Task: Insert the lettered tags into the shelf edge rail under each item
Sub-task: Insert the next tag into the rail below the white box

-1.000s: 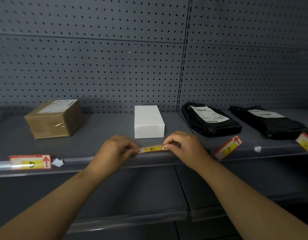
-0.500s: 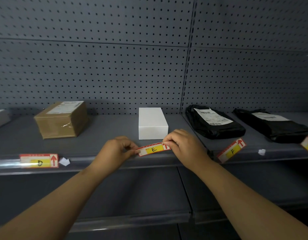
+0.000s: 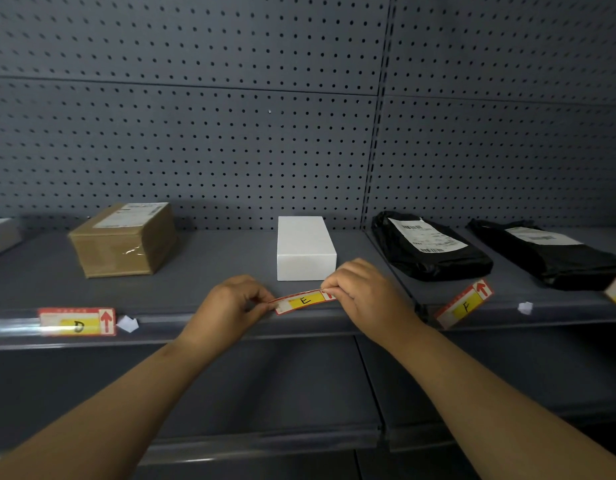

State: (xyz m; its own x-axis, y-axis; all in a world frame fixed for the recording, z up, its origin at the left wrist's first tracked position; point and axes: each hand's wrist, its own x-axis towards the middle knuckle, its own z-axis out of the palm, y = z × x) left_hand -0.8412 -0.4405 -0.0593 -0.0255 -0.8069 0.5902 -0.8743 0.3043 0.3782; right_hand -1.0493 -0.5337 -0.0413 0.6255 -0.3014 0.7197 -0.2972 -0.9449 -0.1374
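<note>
The E tag (image 3: 304,301) looks like a thin strip of card, very light and bendy. I judge it is best held by its two short ends, so it stays taut and its lower edge can feed into the channel without buckling. It sits at centre frame, just in front of the white box (image 3: 304,247) and just above the shelf edge rail (image 3: 12,323), not yet seated. Its long axis runs nearly along the shelf edge, right end slightly higher, its face toward the camera and its red arrow pointing up. The left hand (image 3: 227,306) pinches the left end and the right hand (image 3: 365,296) the right end, each grip closed on the tag. At lower left the D tag (image 3: 76,322) sits in the rail; at right the F tag (image 3: 464,303) slants at the shelf's front edge.
</note>
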